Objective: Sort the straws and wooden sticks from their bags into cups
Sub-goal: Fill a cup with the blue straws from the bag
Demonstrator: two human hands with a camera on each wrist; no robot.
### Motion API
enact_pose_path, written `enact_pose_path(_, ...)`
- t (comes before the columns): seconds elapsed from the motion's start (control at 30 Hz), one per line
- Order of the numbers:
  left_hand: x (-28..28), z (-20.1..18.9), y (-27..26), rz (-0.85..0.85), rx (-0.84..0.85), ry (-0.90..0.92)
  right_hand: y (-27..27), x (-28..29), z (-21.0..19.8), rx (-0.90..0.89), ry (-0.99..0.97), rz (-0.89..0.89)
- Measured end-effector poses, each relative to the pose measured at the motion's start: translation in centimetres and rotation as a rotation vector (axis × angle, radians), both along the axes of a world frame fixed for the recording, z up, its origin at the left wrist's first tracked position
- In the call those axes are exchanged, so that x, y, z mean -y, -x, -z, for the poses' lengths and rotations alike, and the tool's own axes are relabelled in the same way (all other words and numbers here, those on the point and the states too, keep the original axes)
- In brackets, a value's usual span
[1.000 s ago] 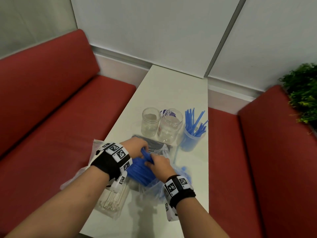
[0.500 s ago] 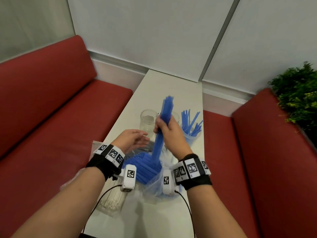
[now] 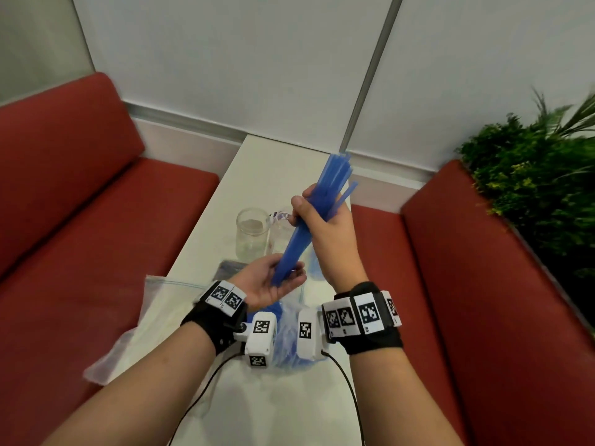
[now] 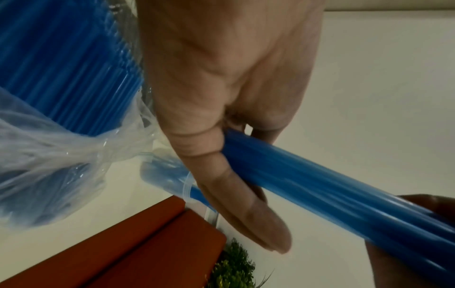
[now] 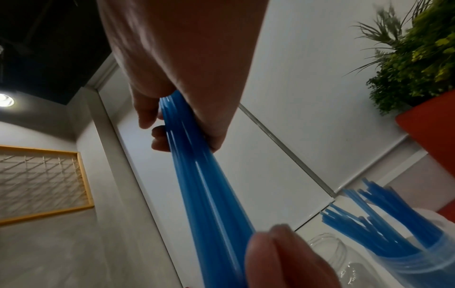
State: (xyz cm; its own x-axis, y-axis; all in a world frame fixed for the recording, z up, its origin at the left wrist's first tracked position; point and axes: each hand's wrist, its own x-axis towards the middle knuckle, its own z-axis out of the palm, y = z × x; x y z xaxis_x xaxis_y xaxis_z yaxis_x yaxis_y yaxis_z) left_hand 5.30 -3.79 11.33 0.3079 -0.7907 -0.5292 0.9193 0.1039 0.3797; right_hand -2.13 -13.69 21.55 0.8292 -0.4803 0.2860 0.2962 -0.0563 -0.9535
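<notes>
Above the table [image 3: 257, 407], near the bag [image 3: 289, 336] and the empty cup [image 3: 252, 233], the right hand [image 3: 325, 233] grips a straw bundle [image 3: 309, 220] held tilted, its lower end resting in the flat, upturned left hand [image 3: 270, 283].

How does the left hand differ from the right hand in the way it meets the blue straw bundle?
The right hand curls its fingers round the upper part of the blue straw bundle; the left hand lies palm up, fingers nearly straight, under the bundle's lower end. The right hand is higher, the left hand lower and nearer the table. Both touch the same bundle.
</notes>
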Motion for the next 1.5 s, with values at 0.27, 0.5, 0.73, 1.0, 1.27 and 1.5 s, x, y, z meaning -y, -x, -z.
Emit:
enact_pose_path(0.27, 1.7, 0.5, 0.5, 0.438, -0.070, -0.039, 0.6, 1.3, -0.1, 0.016, -0.157, -0.062)
enact_pose_path(0.5, 2.9, 1.8, 0.7, 0.602, -0.102, 0.017, 1.4, 3.1, 0.7, -0.034, -0.204, -0.236)
enact_pose_path(0.73, 3.8, 4.3, 0.2, 0.633, -0.069, -0.108, 1.6, 5.7, 2.8, -0.100, -0.216, -0.248)
enact_pose_path(1.0, 6.2, 5.0, -0.8, 0.290, 0.000, -0.215, -1.0, 9.8, 2.6, -0.083, -0.206, -0.073)
enact_pose_path(1.27, 3.5, 4.4, -6.5, 0.366, 0.913, -0.652, -4.8, 17.1, -3.9, 0.095, 0.085, 0.364)
enact_pose_path(1.5, 0.9, 5.8, -6.8, 1.076, 1.438, -0.881, -9.0, 18.3, 2.3, -0.058, 0.067, 0.441)
